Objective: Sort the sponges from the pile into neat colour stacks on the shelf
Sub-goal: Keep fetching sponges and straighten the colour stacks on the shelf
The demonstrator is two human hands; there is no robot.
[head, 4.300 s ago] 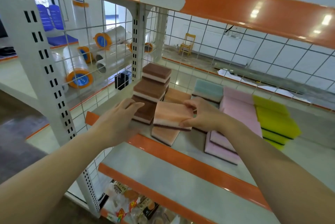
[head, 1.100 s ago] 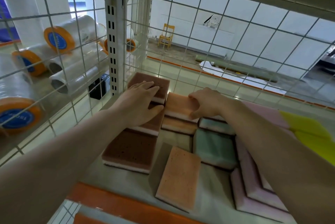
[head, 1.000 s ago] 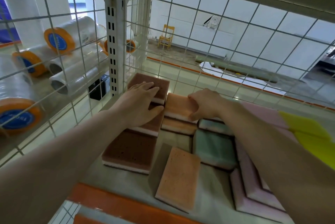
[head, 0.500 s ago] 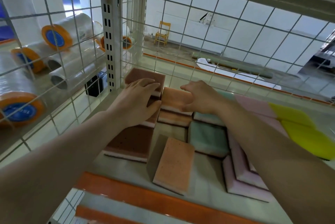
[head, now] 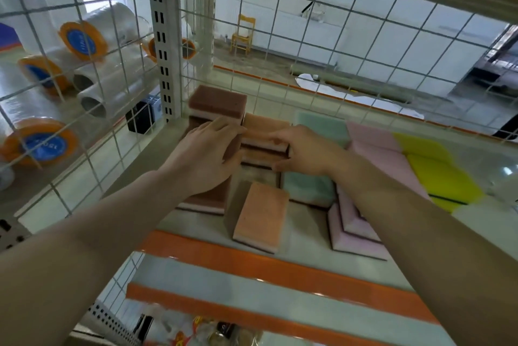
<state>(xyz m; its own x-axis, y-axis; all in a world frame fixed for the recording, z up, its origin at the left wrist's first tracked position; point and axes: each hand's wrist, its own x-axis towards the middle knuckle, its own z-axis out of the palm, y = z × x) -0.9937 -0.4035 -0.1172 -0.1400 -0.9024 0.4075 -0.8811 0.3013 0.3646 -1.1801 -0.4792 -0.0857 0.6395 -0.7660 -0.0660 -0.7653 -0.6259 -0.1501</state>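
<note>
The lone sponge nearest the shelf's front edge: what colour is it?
The sponge is orange on top with a pale layer beneath, seen in the head view.

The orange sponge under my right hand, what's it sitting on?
The top orange sponge rests on a second orange sponge, forming a small stack. The right hand covers their right ends; whether more lies beneath is hidden.
</note>
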